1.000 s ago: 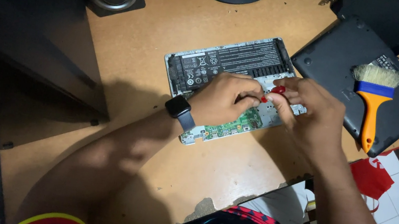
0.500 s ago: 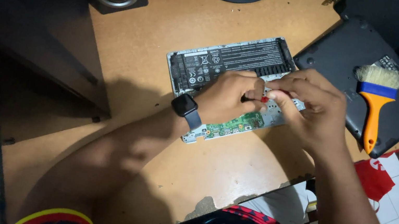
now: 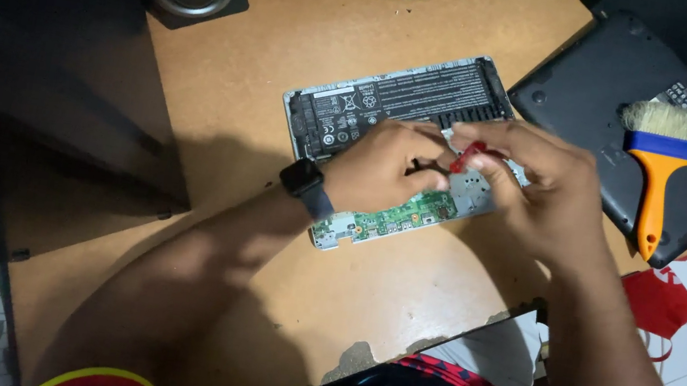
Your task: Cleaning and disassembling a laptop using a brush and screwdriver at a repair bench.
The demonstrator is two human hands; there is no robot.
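While my right hand (image 3: 534, 190) pinches the small red tool (image 3: 469, 155) shut, my left hand (image 3: 383, 170) curls beside it; the open laptop (image 3: 402, 102) lies right under my fingertips (image 3: 445, 181), stretching left to right.

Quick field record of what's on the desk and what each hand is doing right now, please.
surface: wooden desk
work piece: opened laptop, battery and green board exposed
left hand: on the laptop, fingers by the red tool
right hand: pinching red tool over the board
cover: black, right of laptop
brush: orange handle, lying on cover
left wrist: dark watch
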